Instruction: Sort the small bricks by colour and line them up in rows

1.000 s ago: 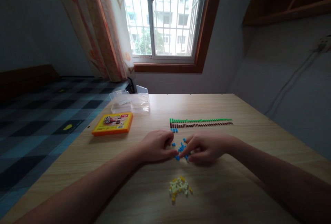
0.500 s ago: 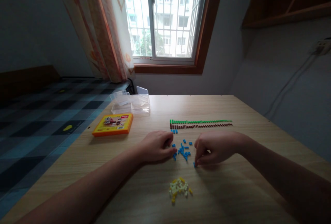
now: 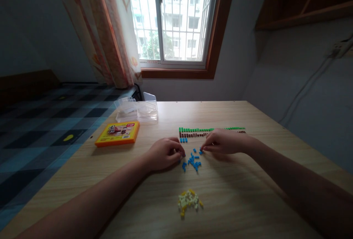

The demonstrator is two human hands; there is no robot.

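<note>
My left hand (image 3: 167, 153) rests on the table at the left of a loose pile of small blue toy bricks (image 3: 194, 161). Its fingers are curled, thumb and index tips close together; whatever lies between them is hidden. A bit of blue shows under the thumb. At the pile's upper right, the fingertips of my right hand (image 3: 224, 141) pinch a small blue brick (image 3: 200, 148), close above another blue brick on the table. Beyond the hands run a row of green bricks (image 3: 193, 129) and a row of brown bricks (image 3: 190, 135), partly covered by my right hand. A short blue row (image 3: 183, 140) begins below them.
Nearer to me lies a pile of cream and yellow bricks (image 3: 189, 200). An orange and yellow box (image 3: 118, 134) and clear plastic trays (image 3: 136, 111) stand at the table's left. A window (image 3: 176, 22) is behind the table, a checked bed (image 3: 63, 117) to the left.
My right hand has moved away from me and slightly left, from the pile's lower right to its upper right, carrying a blue brick. My left fingertips now cover a brick that showed beside them.
</note>
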